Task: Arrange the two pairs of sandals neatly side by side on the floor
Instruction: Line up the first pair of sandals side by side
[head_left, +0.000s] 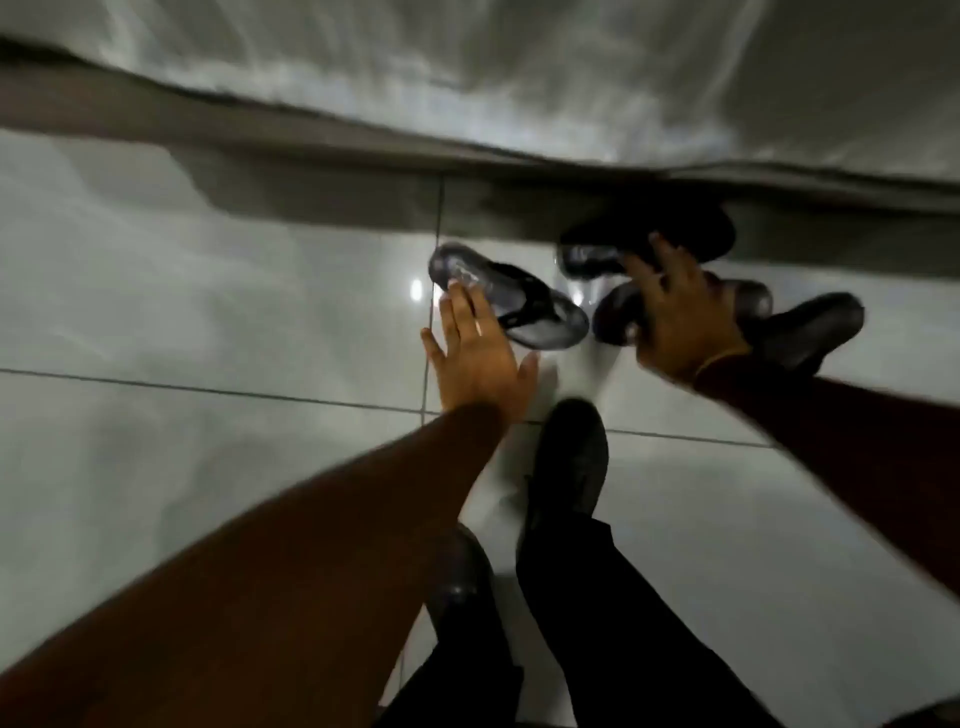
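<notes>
Several dark sandals lie scattered on the glossy tiled floor near the wall. A thong sandal (511, 304) lies at an angle on the left. My left hand (475, 358) hovers flat beside it, fingers spread, fingertips at its edge. To the right a loose pile: one sandal (592, 260) by the skirting, one (618, 317) under my right hand, and another (810, 327) at the far right. My right hand (680, 317) reaches over the pile with fingers spread; whether it touches a sandal is blurred.
A dark skirting strip (311, 197) runs along the foot of the pale wall just behind the sandals. My own feet in dark shoes (569, 462) and dark trousers stand close below the hands. Pale floor tiles (182, 312) stretch to the left.
</notes>
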